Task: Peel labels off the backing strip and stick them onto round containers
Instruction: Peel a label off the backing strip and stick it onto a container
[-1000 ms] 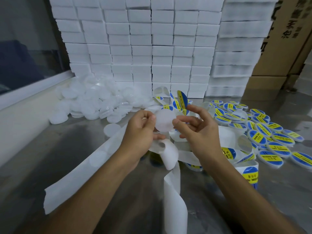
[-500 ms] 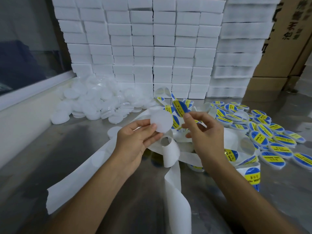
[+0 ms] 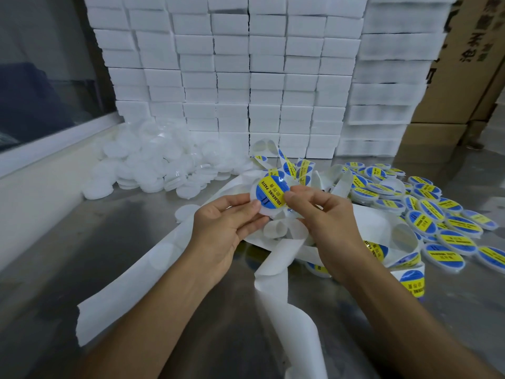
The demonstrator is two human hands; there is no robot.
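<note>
My left hand (image 3: 224, 222) holds a round white container (image 3: 266, 209) by its lower edge, above the table's middle. A blue and yellow round label (image 3: 269, 192) lies on the container's top face. My right hand (image 3: 325, 217) pinches the label's right edge with thumb and forefinger. White backing strip (image 3: 284, 272) curls under both hands and trails toward the near edge; more labels (image 3: 289, 166) sit on its far coils.
A heap of unlabelled white containers (image 3: 164, 165) lies at the back left. Several labelled containers (image 3: 426, 212) spread over the right of the steel table (image 3: 68, 242). Stacked white boxes (image 3: 246, 77) wall the back; cardboard cartons (image 3: 470, 64) stand at the far right.
My right hand brought a peeled label from the strip onto the bare container in my left hand. The container now shows the label on its face.
</note>
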